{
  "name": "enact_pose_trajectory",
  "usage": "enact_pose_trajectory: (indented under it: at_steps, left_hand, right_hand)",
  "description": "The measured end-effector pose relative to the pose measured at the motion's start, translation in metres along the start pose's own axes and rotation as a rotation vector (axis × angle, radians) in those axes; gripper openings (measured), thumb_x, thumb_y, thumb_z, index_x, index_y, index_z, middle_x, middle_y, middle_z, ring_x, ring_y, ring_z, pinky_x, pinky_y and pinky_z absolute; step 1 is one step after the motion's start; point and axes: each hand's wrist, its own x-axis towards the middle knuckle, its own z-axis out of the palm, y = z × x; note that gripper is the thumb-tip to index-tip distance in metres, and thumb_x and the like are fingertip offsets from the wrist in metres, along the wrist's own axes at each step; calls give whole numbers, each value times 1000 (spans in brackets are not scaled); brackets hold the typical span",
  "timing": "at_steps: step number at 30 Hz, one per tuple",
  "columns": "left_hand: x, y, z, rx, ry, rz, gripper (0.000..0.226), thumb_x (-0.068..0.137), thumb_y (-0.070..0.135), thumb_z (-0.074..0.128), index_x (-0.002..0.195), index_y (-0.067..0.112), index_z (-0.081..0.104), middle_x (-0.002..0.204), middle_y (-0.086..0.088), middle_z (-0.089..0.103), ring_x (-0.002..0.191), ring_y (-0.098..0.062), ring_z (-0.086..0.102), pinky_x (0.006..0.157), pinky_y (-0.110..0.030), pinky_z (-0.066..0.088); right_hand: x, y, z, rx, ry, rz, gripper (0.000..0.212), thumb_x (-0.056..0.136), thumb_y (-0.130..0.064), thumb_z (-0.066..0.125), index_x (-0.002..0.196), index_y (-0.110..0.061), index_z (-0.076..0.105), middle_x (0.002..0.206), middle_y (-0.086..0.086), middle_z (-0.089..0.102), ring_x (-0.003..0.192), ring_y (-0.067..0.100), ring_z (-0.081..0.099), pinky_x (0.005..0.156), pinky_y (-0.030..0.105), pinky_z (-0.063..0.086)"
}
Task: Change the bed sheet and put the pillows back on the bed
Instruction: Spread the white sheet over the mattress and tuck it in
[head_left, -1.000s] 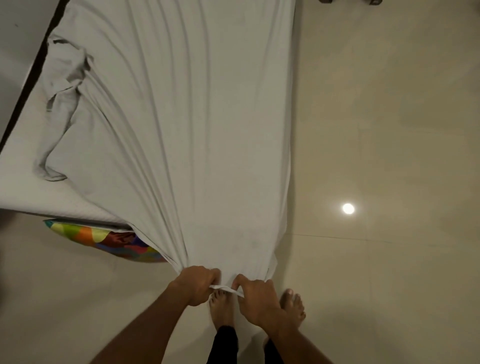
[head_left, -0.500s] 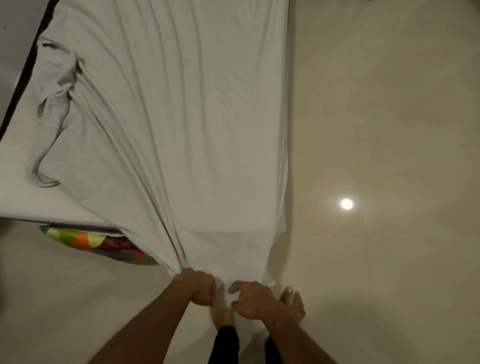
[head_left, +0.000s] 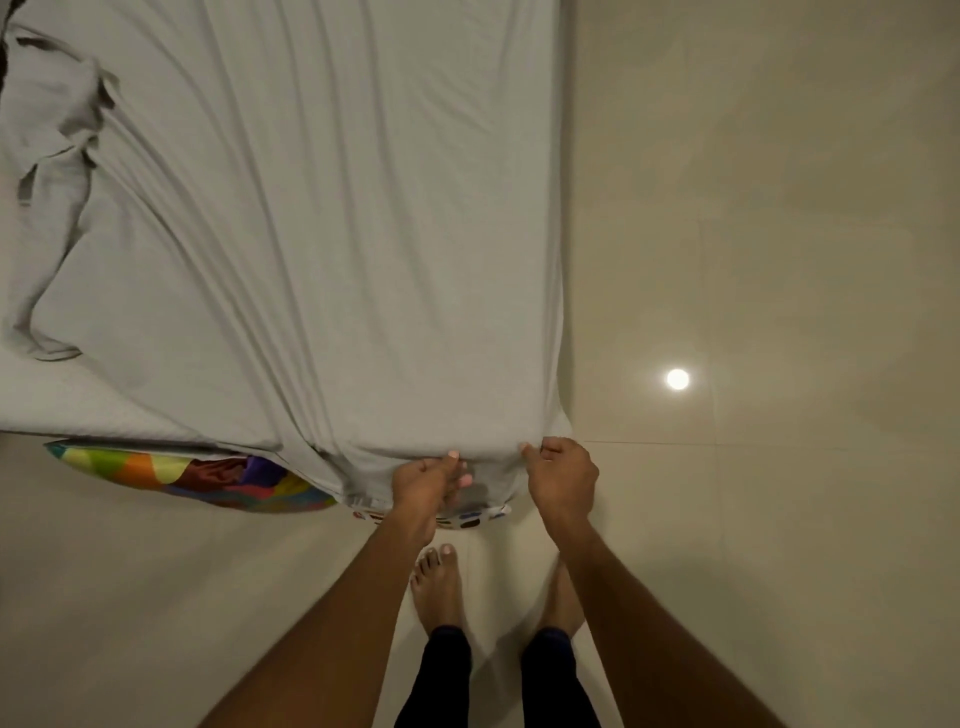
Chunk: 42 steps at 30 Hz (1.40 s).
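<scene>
Home bedroom, bed (head_left: 130, 410) under grey sheet (head_left: 322, 234), tiled floor (head_left: 779, 208)

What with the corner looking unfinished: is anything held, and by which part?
Both hold the sheet near its hem: left hand beside the corner, right hand at it.

The grey sheet (head_left: 337, 234) runs off the top and left edges. The mattress (head_left: 104, 410) edge hides the colourful pillow's (head_left: 171, 470) upper part, and the sheet covers most of a spotted cloth (head_left: 470, 519).

no text, labels or numbers legible
</scene>
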Motion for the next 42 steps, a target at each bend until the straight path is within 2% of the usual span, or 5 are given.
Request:
enact_pose_trajectory:
  at_steps: [12,16,22,31,42]
  left_hand:
    - [8,-19,-7,590,186,210,26,90,25,77,67,13,72,56,10,70,62,-15,71,51,-23,53]
    - [4,-15,-3,514,130,142,24,94,23,74,76,7,71,64,1,74,65,-24,73,58,-34,63]
    - [-1,-7,0,349,6,63,23,102,29,64,98,7,67,89,-3,79,64,-16,71,54,-27,43]
    - [-2,-13,13,-13,23,-75,18,99,10,63,114,0,66,107,-11,79,93,-32,76,80,-42,53]
    - [24,-14,71,-343,66,-382,19,105,17,54,108,4,68,111,-12,75,98,-27,76,77,-42,62]
  right_hand:
    - [-29,55,7,-119,-64,41,6,96,-23,65,95,-29,66,92,0,76,86,22,71,81,37,59]
    - [-17,30,9,-36,-90,17,28,95,-32,69,121,-24,63,104,1,75,95,22,70,81,29,52]
    - [16,27,6,-470,-88,-57,23,90,-44,57,78,-25,60,80,-6,67,77,24,68,77,39,61]
    - [63,92,33,-787,-259,-160,47,72,-55,43,91,-27,74,105,3,65,111,33,57,96,53,49]
    - [128,-39,-18,59,-317,111,23,95,-49,67,111,-33,67,104,-3,75,88,23,76,74,44,66]
